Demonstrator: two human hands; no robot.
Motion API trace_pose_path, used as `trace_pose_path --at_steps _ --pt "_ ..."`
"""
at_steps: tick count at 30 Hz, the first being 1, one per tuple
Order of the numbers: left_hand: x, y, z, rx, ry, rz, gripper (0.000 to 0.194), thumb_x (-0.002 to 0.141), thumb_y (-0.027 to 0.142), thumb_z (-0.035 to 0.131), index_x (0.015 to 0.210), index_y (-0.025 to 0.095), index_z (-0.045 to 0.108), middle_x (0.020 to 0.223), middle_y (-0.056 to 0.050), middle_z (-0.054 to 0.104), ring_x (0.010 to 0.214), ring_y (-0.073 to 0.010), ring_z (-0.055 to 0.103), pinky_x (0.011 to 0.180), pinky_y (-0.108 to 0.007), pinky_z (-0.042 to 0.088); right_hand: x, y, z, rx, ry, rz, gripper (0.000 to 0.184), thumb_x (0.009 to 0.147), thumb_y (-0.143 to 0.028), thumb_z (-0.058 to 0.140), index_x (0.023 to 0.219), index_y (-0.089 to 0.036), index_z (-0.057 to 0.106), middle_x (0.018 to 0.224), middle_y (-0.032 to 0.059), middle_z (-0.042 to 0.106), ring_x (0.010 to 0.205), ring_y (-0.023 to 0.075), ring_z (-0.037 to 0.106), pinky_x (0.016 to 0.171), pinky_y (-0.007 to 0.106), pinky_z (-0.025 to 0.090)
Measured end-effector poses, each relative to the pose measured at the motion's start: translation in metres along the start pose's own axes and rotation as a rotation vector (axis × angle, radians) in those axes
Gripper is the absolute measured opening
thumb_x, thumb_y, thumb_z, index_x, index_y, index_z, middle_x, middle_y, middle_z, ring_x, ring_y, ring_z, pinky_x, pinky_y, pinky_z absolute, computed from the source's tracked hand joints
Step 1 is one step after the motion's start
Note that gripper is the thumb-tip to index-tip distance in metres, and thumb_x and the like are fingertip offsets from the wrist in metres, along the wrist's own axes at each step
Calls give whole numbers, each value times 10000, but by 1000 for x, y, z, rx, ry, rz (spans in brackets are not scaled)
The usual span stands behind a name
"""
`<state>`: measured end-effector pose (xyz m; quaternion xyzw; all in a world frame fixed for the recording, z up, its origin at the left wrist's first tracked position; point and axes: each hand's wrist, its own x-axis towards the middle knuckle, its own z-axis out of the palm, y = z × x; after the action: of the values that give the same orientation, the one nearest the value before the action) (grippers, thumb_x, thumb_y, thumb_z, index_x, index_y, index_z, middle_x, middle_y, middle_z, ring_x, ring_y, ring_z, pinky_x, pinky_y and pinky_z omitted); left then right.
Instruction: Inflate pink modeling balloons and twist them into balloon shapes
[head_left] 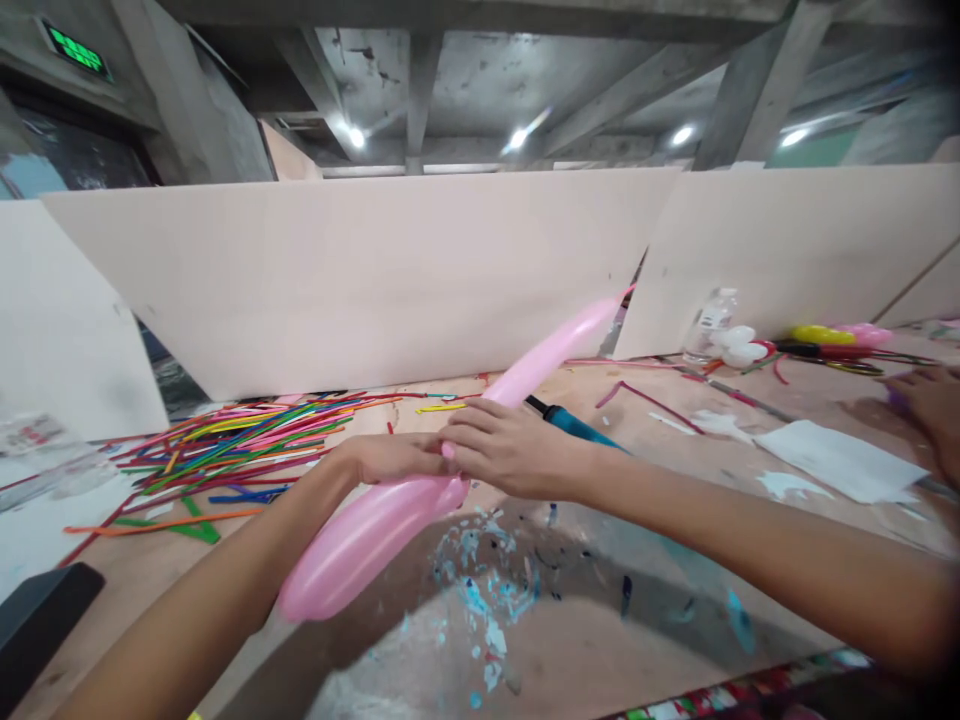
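Note:
A long pink modelling balloon (367, 545) runs across the middle of the view, with a wide folded section at lower left. Its thinner end rises to the upper right and finishes in an uninflated tip. My left hand (401, 457) is closed around the balloon at a pinched spot, where a small pink bubble pokes out. Right beside it, my right hand (510, 450) grips the balloon too, its fingers bent over the upper section. Both hands meet at this joint, and the fingertips are partly hidden. Behind my right wrist lies a blue hand pump (581, 428) with a black nozzle.
Uninflated balloons (255, 435) in many colours lie piled at left. A black box (49, 620) sits at lower left. At right are a plastic bottle (712, 320), white balloon bubbles (741, 347), white paper (840, 460) and another person's hand (926, 395). White boards (390, 280) stand behind.

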<state>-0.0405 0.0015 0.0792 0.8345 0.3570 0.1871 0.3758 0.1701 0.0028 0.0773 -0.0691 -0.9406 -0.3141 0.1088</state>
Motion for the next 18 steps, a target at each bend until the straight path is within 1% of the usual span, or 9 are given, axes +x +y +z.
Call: trace_pose_path --at_steps 2,4,6,8,11,13,14,16,18 --pt "0 9 -5 26 -159 -31 232 718 297 595 912 214 691 882 -4 689 871 -202 610 805 -286 457 3 -1 -12 4 -42 23 158 961 -212 428 1007 -149 565 1090 116 604 1002 227 532 857 408 440" --pt "2 17 -8 69 -248 -33 246 692 277 611 919 201 669 931 -5 672 892 -197 600 791 -268 453 5 -2 -20 6 -85 45 144 951 -204 439 996 -149 565 1055 116 611 933 224 545 785 386 442" --pt "4 25 -7 172 -261 -43 286 646 267 658 922 194 648 925 3 661 864 -189 598 743 -252 450 7 -5 -23 40 -141 69 122 930 -181 463 982 -145 567 1014 112 621 891 218 560 745 363 436" --pt "6 33 -2 330 -220 -76 252 621 246 672 864 190 638 835 12 654 769 -177 597 665 -245 437 8 -9 -23 114 -195 155 103 901 -155 489 967 -148 568 954 104 631 848 208 576 710 337 425" --pt "8 41 8 610 -67 -97 70 666 183 588 730 182 614 699 -9 636 635 -178 577 564 -266 398 9 -9 -23 293 -223 424 90 885 -149 493 943 -166 560 876 86 640 775 185 587 670 303 408" --pt "9 42 14 792 101 -48 103 702 141 536 757 168 619 744 -56 660 672 -208 598 586 -294 415 9 -4 -26 448 -198 609 96 910 -191 456 916 -171 550 843 79 644 731 175 581 647 293 404" --pt "10 41 17 874 188 6 148 715 118 519 810 156 625 807 -83 673 735 -226 612 635 -311 437 8 0 -27 528 -166 683 119 921 -216 437 895 -171 544 837 79 644 724 174 577 643 293 406" --pt "11 36 19 1027 352 145 240 742 88 505 946 133 623 959 -127 674 907 -260 607 796 -363 453 8 6 -28 715 -69 800 169 925 -257 423 832 -172 536 829 78 643 727 177 574 648 298 418" --pt "11 28 22 1152 525 276 317 773 71 492 1060 143 607 1105 -136 640 1079 -285 546 965 -434 387 9 9 -24 1021 52 898 201 916 -299 434 799 -176 542 829 71 647 737 177 584 658 301 444"
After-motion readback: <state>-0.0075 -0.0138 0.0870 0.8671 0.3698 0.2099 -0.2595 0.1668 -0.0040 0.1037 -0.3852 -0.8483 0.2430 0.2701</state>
